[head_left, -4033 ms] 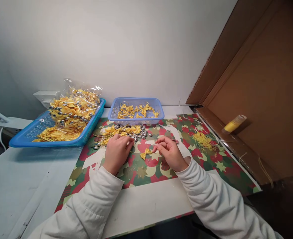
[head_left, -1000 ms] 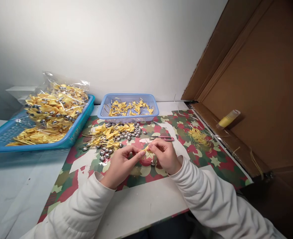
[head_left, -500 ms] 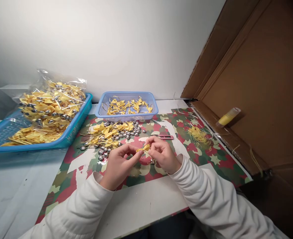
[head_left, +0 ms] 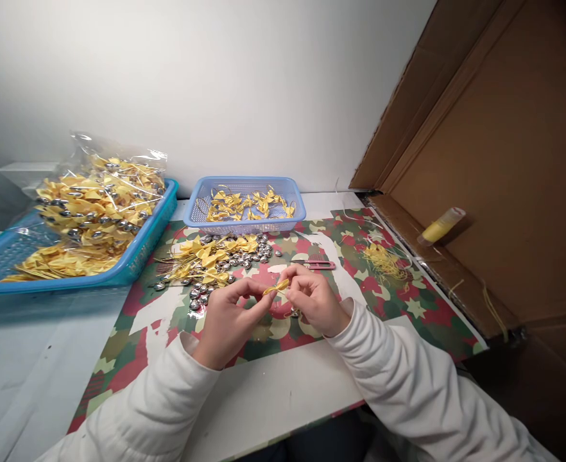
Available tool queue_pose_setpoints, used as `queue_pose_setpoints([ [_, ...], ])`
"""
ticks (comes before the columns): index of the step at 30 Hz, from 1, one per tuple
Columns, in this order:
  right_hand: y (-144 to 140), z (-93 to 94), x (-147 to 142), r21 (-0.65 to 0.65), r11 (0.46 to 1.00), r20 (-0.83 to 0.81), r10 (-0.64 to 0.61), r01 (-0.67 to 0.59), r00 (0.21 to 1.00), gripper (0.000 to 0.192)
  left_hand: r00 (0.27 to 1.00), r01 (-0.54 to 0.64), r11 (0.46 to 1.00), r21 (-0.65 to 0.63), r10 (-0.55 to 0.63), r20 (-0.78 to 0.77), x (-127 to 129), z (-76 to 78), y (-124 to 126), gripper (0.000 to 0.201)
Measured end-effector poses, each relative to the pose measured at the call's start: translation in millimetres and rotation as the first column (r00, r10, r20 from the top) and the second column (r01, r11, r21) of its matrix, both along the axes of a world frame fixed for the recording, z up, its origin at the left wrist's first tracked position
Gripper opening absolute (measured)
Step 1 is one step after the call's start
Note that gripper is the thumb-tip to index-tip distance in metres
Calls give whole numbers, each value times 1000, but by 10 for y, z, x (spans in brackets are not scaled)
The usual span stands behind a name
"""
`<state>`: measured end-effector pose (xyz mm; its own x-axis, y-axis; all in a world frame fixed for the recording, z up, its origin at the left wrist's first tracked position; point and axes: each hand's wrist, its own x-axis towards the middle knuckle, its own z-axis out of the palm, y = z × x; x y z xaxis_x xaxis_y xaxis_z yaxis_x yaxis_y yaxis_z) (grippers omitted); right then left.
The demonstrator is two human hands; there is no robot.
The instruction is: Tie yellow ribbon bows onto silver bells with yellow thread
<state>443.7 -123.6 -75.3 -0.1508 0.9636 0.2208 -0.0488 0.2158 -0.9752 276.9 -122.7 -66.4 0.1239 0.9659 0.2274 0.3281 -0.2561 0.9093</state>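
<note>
Between my two hands, over the middle of the patterned mat, is a small yellow ribbon bow. My left hand is closed, pinching the bow's left end between thumb and forefinger. My right hand is closed too, its bent fingers and thumb on the bow's right side. A silver bell shows just under my right fingers; whether it hangs from the bow I cannot tell. Beyond my left hand lies a pile of yellow ribbon bows with silver bells beside them.
A blue basket with yellow bows stands at the back. At left, a larger blue basket holds ribbon pieces and a filled plastic bag. Pink thread snips, yellow thread scraps and a yellow-filled tube are to the right.
The yellow bow has turned slightly between my fingertips and looks narrower. Both hands stay in almost the same place.
</note>
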Motion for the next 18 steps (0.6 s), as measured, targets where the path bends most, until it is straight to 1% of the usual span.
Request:
queue_pose_setpoints([
  [9, -6, 2, -1, 21, 1000, -7, 7, -7, 1000, 27, 1000, 6, 1000, 26, -6, -10, -8, 10, -16, 17],
  [14, -6, -1, -2, 14, 1000, -9, 19, -19, 1000, 25, 1000, 27, 996, 81, -26, -16, -6, -1, -12, 15],
  [18, -3, 0, 3, 11, 999, -18, 31, -31, 999, 24, 999, 16, 993, 118, -11, -44, -14, -4, -20, 14],
])
